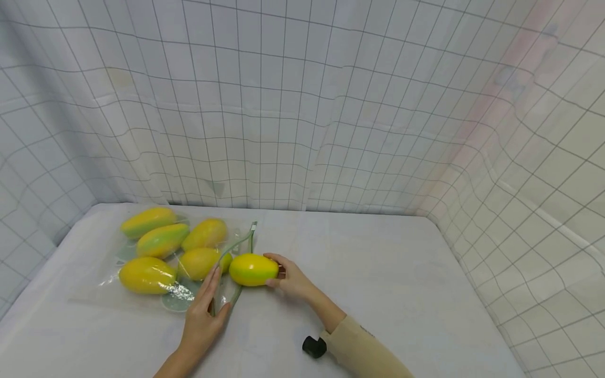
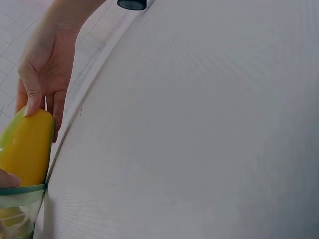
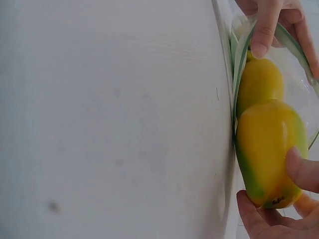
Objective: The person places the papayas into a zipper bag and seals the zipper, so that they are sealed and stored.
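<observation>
A clear plastic zip bag (image 1: 177, 303) with a green-edged mouth lies on the left of the table, several yellow-green mangoes (image 1: 146, 275) inside it. My left hand (image 1: 203, 320) holds the bag at its mouth, and the right wrist view shows its fingers (image 3: 263, 35) at the green edge. One more mango (image 1: 253, 270) sits at the opening, its inner end close to a mango in the bag. My right hand (image 1: 295, 281) grips that mango by its outer end, thumb on one side and fingers on the other. In the left wrist view the mango (image 2: 27, 144) reaches the green rim.
A white cloth covers the table (image 1: 378, 273). White gridded curtains (image 1: 302, 105) hang behind it and at both sides. Beside the beige right sleeve (image 1: 364, 349) is a small black cylinder (image 1: 314, 347).
</observation>
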`<state>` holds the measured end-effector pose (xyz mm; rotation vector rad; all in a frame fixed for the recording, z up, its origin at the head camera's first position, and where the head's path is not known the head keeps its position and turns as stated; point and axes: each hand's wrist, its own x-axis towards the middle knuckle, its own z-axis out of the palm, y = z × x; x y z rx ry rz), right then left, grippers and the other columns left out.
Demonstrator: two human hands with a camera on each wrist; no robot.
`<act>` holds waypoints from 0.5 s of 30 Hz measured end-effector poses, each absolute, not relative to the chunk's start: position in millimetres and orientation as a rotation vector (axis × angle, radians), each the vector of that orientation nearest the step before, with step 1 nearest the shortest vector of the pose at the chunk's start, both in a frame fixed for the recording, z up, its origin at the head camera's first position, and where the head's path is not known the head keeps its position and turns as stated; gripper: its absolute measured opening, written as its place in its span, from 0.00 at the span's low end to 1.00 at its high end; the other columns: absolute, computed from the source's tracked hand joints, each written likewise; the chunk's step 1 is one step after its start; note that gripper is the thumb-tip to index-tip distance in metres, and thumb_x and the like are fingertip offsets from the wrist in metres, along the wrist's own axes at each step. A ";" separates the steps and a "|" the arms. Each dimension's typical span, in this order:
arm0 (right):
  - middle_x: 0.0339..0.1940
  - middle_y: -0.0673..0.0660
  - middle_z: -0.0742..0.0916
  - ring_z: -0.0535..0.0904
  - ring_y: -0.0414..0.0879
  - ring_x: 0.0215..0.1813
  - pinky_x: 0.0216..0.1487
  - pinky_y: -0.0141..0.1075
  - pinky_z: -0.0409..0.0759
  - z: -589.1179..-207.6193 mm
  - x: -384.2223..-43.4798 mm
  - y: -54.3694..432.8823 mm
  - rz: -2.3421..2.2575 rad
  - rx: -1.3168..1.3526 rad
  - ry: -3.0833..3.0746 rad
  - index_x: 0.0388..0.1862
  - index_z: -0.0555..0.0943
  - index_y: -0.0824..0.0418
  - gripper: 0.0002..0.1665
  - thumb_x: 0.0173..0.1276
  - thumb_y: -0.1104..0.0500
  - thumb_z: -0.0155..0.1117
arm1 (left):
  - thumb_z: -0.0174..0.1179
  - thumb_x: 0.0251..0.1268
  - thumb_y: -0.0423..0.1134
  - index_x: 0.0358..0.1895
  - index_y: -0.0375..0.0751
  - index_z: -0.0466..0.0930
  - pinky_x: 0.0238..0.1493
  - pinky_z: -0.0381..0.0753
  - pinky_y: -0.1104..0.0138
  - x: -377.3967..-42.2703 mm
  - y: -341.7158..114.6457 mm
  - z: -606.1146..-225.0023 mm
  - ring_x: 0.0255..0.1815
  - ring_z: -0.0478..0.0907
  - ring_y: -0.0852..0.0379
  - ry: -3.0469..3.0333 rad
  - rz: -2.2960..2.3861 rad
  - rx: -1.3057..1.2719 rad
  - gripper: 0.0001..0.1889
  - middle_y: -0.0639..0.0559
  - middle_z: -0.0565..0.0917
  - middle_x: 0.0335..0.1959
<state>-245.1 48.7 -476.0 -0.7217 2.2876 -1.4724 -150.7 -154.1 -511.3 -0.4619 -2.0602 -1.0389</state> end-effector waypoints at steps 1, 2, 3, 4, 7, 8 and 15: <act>0.62 0.58 0.72 0.72 0.48 0.53 0.55 0.35 0.75 -476.7 -246.2 47.8 -1.466 -0.730 2.295 0.66 0.65 0.60 0.34 0.60 0.69 0.62 | 0.69 0.18 0.12 0.62 0.24 0.64 0.65 0.55 0.79 -150.9 -153.9 -511.2 0.69 0.55 0.64 -2.060 -1.038 -0.464 0.50 0.31 0.65 0.62; 0.62 0.58 0.73 0.72 0.48 0.53 0.55 0.33 0.75 -477.2 -247.3 46.3 -1.459 -0.738 2.295 0.65 0.66 0.59 0.34 0.60 0.69 0.62 | 0.69 0.18 0.12 0.61 0.24 0.64 0.65 0.55 0.79 -151.2 -153.6 -511.1 0.69 0.55 0.63 -2.056 -1.029 -0.466 0.50 0.30 0.66 0.62; 0.62 0.58 0.73 0.72 0.48 0.53 0.55 0.32 0.75 -477.5 -247.9 44.8 -1.451 -0.752 2.291 0.65 0.66 0.59 0.34 0.59 0.69 0.62 | 0.69 0.18 0.12 0.61 0.24 0.64 0.65 0.55 0.79 -151.3 -153.4 -511.0 0.69 0.55 0.63 -2.058 -1.026 -0.467 0.50 0.30 0.66 0.62; 0.62 0.58 0.73 0.72 0.48 0.53 0.55 0.32 0.75 -477.6 -248.4 42.6 -1.447 -0.767 2.282 0.65 0.66 0.59 0.34 0.59 0.69 0.62 | 0.69 0.18 0.12 0.61 0.24 0.64 0.65 0.55 0.79 -151.2 -153.5 -510.8 0.69 0.55 0.63 -2.060 -1.022 -0.467 0.50 0.30 0.66 0.62; 0.62 0.58 0.73 0.72 0.47 0.55 0.55 0.30 0.74 -477.1 -248.4 35.5 -1.415 -0.802 2.278 0.66 0.66 0.59 0.35 0.59 0.69 0.62 | 0.70 0.19 0.13 0.61 0.23 0.63 0.65 0.54 0.79 -151.1 -153.6 -510.1 0.69 0.54 0.64 -2.065 -1.016 -0.474 0.49 0.30 0.65 0.62; 0.62 0.58 0.73 0.72 0.47 0.55 0.56 0.30 0.74 -476.5 -248.0 33.1 -1.406 -0.809 2.279 0.66 0.65 0.59 0.35 0.59 0.69 0.62 | 0.70 0.19 0.13 0.61 0.23 0.63 0.65 0.54 0.79 -151.1 -153.7 -510.1 0.69 0.54 0.64 -2.067 -1.015 -0.477 0.49 0.29 0.65 0.62; 0.60 0.57 0.75 0.73 0.42 0.53 0.54 0.27 0.74 -475.8 -245.9 20.9 -1.371 -0.884 2.294 0.65 0.65 0.60 0.34 0.60 0.67 0.62 | 0.70 0.19 0.14 0.61 0.22 0.63 0.66 0.54 0.77 -152.7 -155.0 -510.6 0.69 0.55 0.62 -2.049 -1.024 -0.501 0.49 0.30 0.65 0.62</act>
